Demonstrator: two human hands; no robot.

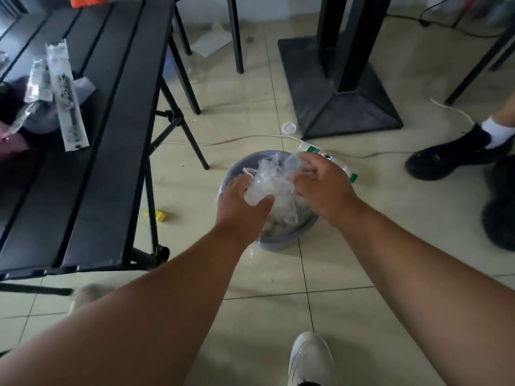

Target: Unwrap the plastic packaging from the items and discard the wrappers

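Reaching down from the bottom edge, two bare forearms stretch toward a round grey plastic waste bin (281, 243) standing on the pale tiled floor (362, 302), with the wearer's white shoe (309, 358) cut off by the frame below. Over the bin's mouth, the left hand (239, 201) curls round the near side of a crumpled bundle of clear plastic wrappers (267, 182), thumb pressed against it; the right hand (320, 185) grips the bundle's far side, its fingertips buried in the film and hard to make out. The bundle hides most of the bin's contents, though pale scraps show at the near wall. Behind the right hand lies a clear plastic bottle with a green label (328, 158), mostly covered by the hand. To the left stands a black slatted folding table (111, 121), carrying long clear printed packets (65, 98) whose contents are unreadable in the blur; the table's left end is cut off. A small yellow block (158, 215) lies under its edge. Farther back stands a black square pedestal base (340, 87), and at right another person's black boot with a white sock (457, 151).
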